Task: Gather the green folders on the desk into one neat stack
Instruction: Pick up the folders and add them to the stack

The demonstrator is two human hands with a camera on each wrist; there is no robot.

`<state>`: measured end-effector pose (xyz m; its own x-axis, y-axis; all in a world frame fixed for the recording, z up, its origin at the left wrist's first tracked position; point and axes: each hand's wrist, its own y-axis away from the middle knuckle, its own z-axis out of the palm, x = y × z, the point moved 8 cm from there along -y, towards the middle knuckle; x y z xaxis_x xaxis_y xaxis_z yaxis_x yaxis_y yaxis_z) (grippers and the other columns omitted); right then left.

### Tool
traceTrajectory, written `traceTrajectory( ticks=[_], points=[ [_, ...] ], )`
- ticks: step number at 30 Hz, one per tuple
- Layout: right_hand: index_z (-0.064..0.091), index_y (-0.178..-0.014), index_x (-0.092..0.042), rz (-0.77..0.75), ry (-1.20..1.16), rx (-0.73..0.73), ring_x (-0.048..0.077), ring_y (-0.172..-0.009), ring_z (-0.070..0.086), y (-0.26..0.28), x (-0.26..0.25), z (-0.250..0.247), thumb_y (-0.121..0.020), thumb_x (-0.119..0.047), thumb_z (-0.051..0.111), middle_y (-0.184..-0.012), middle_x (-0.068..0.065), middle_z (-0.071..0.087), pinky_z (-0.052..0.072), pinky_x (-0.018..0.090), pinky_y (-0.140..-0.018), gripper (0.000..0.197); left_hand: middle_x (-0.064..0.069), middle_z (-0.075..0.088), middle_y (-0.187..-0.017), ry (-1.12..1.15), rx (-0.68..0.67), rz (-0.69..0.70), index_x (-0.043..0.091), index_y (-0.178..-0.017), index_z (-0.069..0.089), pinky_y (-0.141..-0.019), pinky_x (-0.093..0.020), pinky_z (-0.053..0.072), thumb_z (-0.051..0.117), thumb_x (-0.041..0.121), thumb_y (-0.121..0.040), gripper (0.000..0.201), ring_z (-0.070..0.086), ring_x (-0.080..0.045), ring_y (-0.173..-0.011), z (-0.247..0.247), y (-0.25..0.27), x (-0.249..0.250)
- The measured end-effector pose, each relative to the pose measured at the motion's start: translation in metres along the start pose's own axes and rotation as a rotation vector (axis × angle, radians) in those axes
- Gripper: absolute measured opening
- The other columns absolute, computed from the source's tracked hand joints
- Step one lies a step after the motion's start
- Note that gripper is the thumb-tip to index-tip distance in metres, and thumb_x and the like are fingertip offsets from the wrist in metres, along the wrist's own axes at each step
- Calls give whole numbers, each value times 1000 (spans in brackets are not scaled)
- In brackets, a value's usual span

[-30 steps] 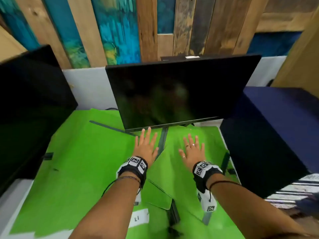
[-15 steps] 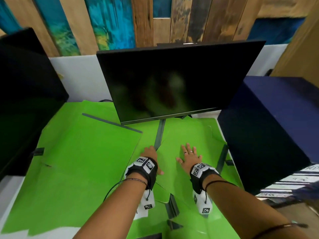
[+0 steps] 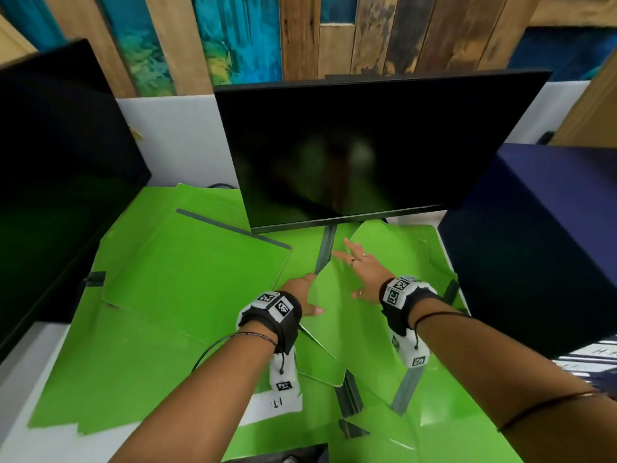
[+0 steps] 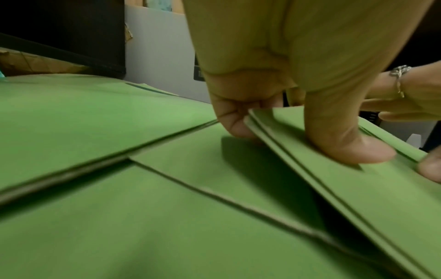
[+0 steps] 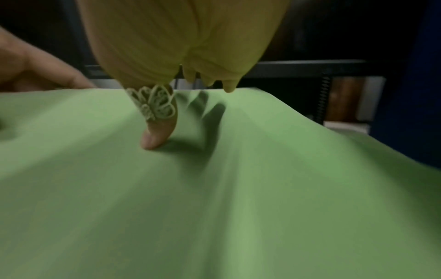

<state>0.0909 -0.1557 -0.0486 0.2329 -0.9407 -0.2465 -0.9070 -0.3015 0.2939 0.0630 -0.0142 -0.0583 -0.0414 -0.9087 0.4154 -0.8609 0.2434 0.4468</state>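
Several green folders lie overlapping across the desk, a large one [image 3: 187, 272] at the left. In the middle, the left edge of a small pile of folders [image 3: 337, 315] is tilted up. My left hand [image 3: 302, 297] pinches that edge [image 4: 334, 188], fingers curled underneath and thumb [image 4: 346, 147] on top. My right hand [image 3: 359, 272] lies on the same pile with fingers straight and spread. In the right wrist view its ringed thumb [image 5: 155, 136] presses the green cover [image 5: 214, 188].
A black monitor [image 3: 360, 148] stands just behind the hands, its stand [image 3: 325, 248] coming down among the folders. Another dark screen [image 3: 50, 182] walls the left side and a dark blue box [image 3: 541, 228] the right. A white label [image 3: 280, 401] lies under my left wrist.
My left hand went from lying flat to curling under the middle pile's edge and has lifted it. The right hand stays flat on that pile, a little further forward.
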Motion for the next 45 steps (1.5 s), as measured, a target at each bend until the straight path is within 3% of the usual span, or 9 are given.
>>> traceTrajectory(
  ticks=[3, 6, 10, 14, 21, 28, 31, 37, 45],
  points=[
    [14, -148, -28, -99, 189, -97, 24, -146, 0, -10, -17, 3, -73, -20, 76, -158, 3, 6, 1, 44, -117, 97, -9, 52, -137, -20, -9, 37, 16, -142, 37, -103, -30, 40, 66, 25, -85, 65, 51, -25, -124, -13, 6, -5],
    [24, -146, -25, -84, 315, -154, 25, -143, 17, -16, -19, 13, -72, -28, 77, -154, 7, 24, 7, 45, -118, 91, -13, 60, -122, -40, 101, 1, 22, -133, 50, -96, -33, 46, 59, 16, -89, 45, 57, -27, -112, -33, 7, -28],
    [30, -142, -23, -80, 413, -122, 25, -137, 28, -21, -20, 13, -71, -36, 76, -148, 6, 32, 16, 42, -117, 86, -6, 23, -153, -284, 128, -74, 38, -140, 34, -111, -46, 34, 50, -10, -83, 76, 25, -35, -138, -45, 8, -70],
    [32, -142, -19, -45, 444, -91, 25, -136, 29, -22, -12, 5, -73, -42, 72, -146, 6, 33, 18, 41, -116, 83, 7, -12, -157, -376, -12, -140, 46, -145, 7, -110, -63, 20, 56, 8, -88, 84, -4, -38, -145, -36, 14, -90],
    [34, -137, -21, 22, 220, 40, 24, -135, 30, -20, 3, -13, -75, -43, 71, -143, 5, 38, 22, 40, -115, 76, -2, 18, -156, -382, -6, -159, 32, -148, 14, -111, -50, 32, 68, 37, -79, 88, 21, -37, -141, -34, 17, -87],
    [24, -144, -26, 170, 196, -94, 27, -140, 25, -7, 24, 22, -80, -45, 64, -150, 6, 28, 22, 50, -114, 78, -6, 53, -136, -369, 57, -167, 17, -131, 50, -102, -35, 45, 64, 18, -86, 47, 54, -24, -121, -63, 8, -80],
    [24, -144, -27, 179, 135, -73, 26, -141, 24, -4, 28, 25, -80, -42, 65, -150, 5, 28, 22, 50, -115, 78, -8, 46, -140, -388, 76, -166, 14, -133, 47, -106, -37, 42, 71, 23, -79, 60, 48, -26, -127, -67, 1, -83],
    [27, -142, -25, 192, 198, -68, 25, -140, 26, -8, 27, 22, -77, -48, 65, -148, 4, 31, 15, 49, -116, 80, -4, 3, -159, -462, 12, -109, 19, -150, 0, -117, -54, 14, 83, 40, -59, 125, 6, -26, -147, -63, -19, -90],
    [22, -145, -14, 131, 376, -67, 27, -137, 29, -7, 24, 18, -83, -54, 54, -145, 10, 35, 14, 43, -117, 80, -7, 27, -151, -543, 54, -97, 29, -148, 6, -116, -54, 11, 81, 56, -50, 126, 27, -30, -140, -58, -17, -93]
  ],
)
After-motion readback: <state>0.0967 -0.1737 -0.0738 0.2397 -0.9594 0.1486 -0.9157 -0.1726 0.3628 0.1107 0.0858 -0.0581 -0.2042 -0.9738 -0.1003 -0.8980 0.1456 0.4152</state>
